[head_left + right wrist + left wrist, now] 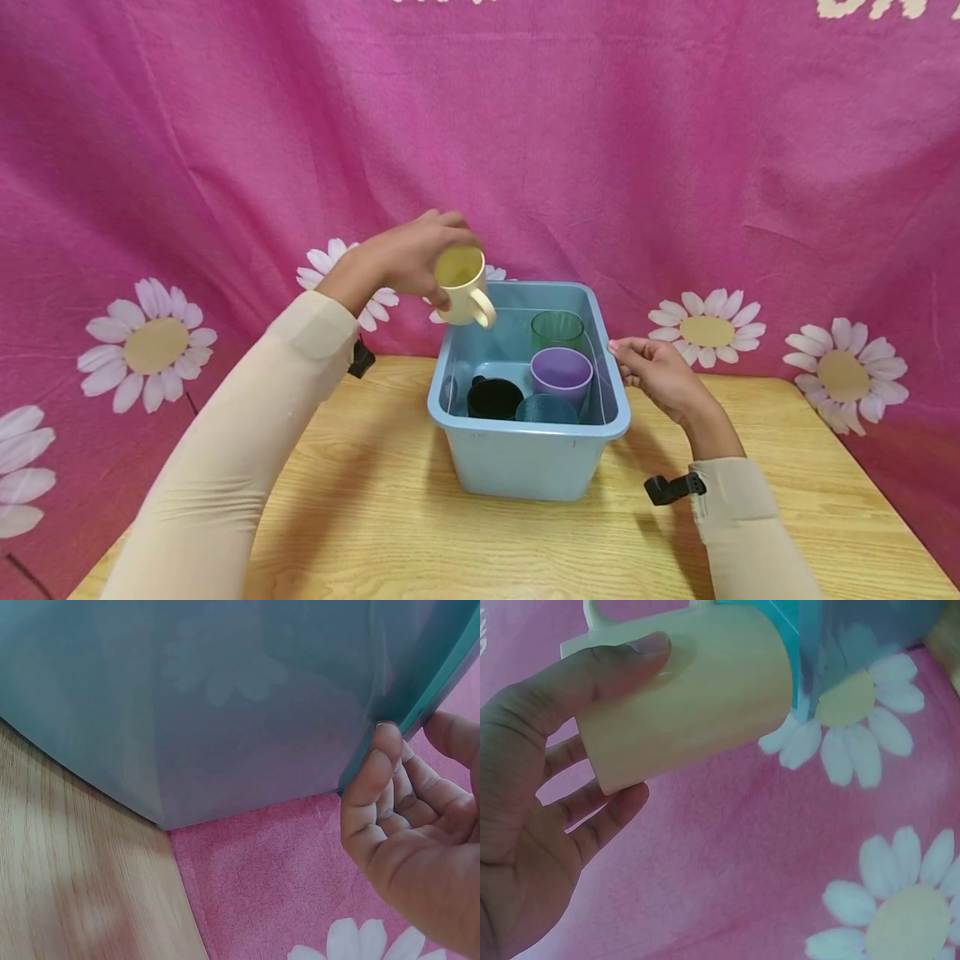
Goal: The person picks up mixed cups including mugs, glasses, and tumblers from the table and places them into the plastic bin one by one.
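Note:
A pale yellow mug (459,298) is gripped by my left hand (417,254), tilted above the far left rim of a blue plastic bin (517,462). In the left wrist view the thumb lies along the side of the mug (694,690), fingers on its other side. My right hand (663,375) pinches the bin's right rim; in the right wrist view thumb and fingertips meet at that rim (431,690). Inside the bin stand a green clear glass (557,331), a purple cup (561,372), a black mug (495,400) and a teal glass (547,409).
The bin stands on a light wooden table (390,508) towards its back edge. Behind hangs a pink cloth (600,150) printed with white daisies. A black wrist device (675,488) sits at the right sleeve.

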Action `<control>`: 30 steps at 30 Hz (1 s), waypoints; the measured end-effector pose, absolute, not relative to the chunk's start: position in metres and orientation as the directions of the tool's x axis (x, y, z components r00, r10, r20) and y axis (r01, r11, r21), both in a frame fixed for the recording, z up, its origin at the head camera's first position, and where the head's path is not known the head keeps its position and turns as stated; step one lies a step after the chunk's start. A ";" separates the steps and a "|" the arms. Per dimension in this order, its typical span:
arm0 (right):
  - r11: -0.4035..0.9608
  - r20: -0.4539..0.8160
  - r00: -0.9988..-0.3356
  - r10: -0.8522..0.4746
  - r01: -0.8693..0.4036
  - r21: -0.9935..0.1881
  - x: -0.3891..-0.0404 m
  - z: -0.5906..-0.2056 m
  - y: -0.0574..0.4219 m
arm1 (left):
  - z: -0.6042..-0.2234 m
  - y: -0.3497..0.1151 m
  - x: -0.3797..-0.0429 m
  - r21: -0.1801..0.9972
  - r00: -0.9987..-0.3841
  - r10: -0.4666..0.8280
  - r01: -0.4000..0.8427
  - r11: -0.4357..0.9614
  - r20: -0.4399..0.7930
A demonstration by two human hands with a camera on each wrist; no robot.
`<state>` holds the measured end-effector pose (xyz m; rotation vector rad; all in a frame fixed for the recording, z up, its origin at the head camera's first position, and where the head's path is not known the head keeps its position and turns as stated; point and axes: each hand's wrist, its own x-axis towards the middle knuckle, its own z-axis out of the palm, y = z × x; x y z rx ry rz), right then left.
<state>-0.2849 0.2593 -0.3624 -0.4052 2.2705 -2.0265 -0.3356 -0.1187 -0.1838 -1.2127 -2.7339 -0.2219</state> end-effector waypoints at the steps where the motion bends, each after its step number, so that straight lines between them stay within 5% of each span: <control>1: 0.096 0.122 -0.963 -0.240 -0.149 -0.984 -0.285 -0.362 0.259 | -0.185 -0.118 -0.337 0.084 -0.661 0.724 0.747 0.659 0.199; 30: 0.090 0.113 -0.963 -0.243 -0.138 -0.986 -0.283 -0.361 0.260 | -0.253 -0.089 -0.362 0.118 -0.597 0.754 0.799 0.590 0.274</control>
